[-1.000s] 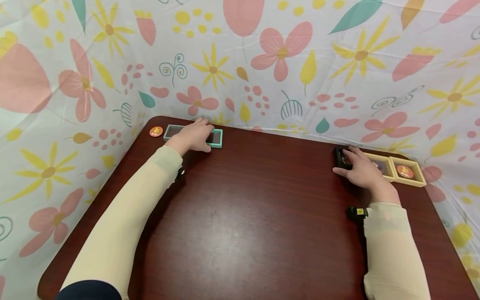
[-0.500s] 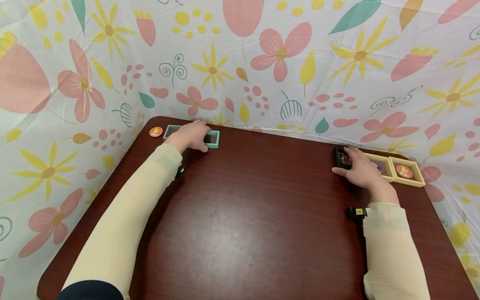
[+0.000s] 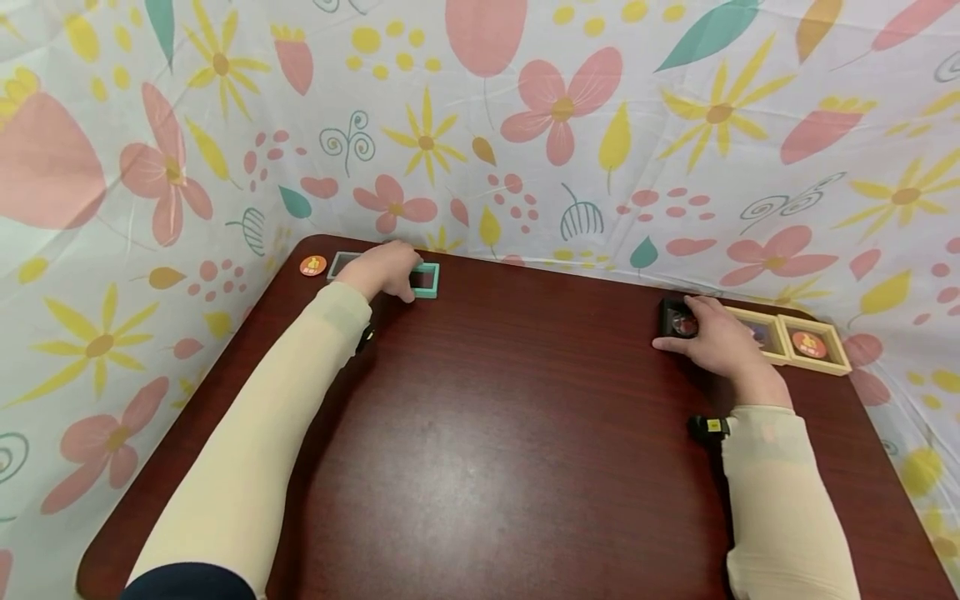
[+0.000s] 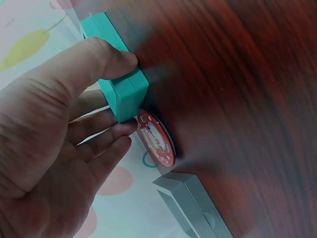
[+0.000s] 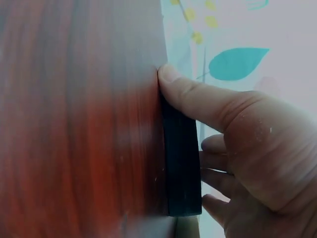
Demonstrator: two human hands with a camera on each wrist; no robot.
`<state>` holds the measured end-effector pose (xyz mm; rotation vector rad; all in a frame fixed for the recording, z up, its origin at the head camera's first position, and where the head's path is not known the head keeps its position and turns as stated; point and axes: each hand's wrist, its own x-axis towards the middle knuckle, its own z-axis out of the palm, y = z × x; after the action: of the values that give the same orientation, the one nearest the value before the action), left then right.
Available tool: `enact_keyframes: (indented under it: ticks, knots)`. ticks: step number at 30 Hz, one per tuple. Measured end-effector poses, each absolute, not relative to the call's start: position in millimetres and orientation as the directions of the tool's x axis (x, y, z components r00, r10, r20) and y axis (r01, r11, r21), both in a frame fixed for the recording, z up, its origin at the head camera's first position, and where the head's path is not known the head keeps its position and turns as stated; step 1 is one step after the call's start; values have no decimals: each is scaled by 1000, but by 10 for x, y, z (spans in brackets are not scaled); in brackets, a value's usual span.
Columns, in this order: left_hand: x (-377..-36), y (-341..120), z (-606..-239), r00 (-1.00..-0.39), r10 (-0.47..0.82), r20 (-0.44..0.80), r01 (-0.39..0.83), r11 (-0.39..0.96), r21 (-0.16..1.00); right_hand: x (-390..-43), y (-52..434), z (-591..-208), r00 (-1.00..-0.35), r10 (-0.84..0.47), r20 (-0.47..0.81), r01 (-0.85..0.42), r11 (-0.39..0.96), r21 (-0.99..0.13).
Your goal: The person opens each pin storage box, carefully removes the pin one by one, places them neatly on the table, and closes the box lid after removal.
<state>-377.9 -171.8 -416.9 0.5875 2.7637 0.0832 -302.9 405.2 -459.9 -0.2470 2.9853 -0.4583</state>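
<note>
Both hands on frames at the dark wooden table's far corners
Our left hand pinches the teal square frame; our right hand grips the black square frame; we keep both flat while sliding

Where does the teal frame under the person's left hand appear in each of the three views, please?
Head: the teal frame lies at the table's far left, partly under the left hand.
Left wrist: it sits upper left, gripped between thumb and fingers.
Right wrist: not in it.
Shared landmark: the round orange disc, left of the frame in the head view and just below it in the left wrist view.
</note>
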Motion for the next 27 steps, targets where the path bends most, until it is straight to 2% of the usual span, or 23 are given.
enact_keyframes:
  ticks: [5, 12, 27]
  knots:
    - [-3782, -1744, -4174, -864, 408, -296, 375, 913, 162, -2985, 3850, -4540, -977, -193, -92, -155, 935, -320]
    - [-3773, -1762, -4167, -860, 405, -310, 370, 914, 168, -2853, 3258, -4505, -950, -310, -24, -283, 894, -346]
    - [-3767, -1703, -4162, -872, 367, -322, 335, 930, 153, -2173, 2053, -4467, -823, -567, 36, -559, 796, -234]
